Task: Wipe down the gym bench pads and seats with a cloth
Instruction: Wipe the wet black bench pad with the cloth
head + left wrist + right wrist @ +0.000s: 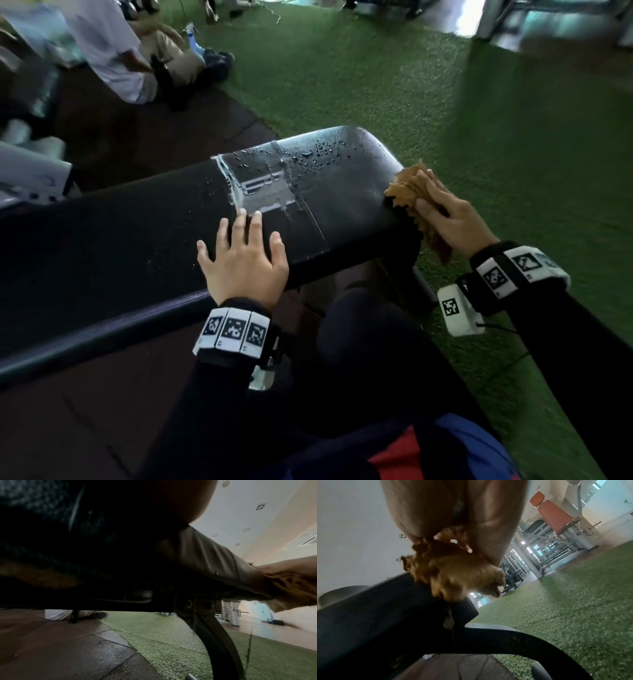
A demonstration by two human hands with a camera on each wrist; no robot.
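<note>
A black padded gym bench [137,233] crosses the head view, its right end wet with droplets [318,154] and patched with clear tape [263,185]. My left hand [245,250] lies flat on the pad near the tape, fingers spread and straight. My right hand [445,216] grips a crumpled brown cloth [406,186] against the bench's right end edge. In the right wrist view the cloth [453,572] bunches under my fingers on the pad's corner [402,608]. The left wrist view shows the pad's side [205,561] and the cloth [291,588] at the far right.
Green turf [445,102] spreads to the right and behind; dark rubber tiles [137,130] lie on the left. A person [113,51] sits on the floor at the upper left. The bench's black curved leg [214,635] stands below. An orange-padded machine [554,515] stands far off.
</note>
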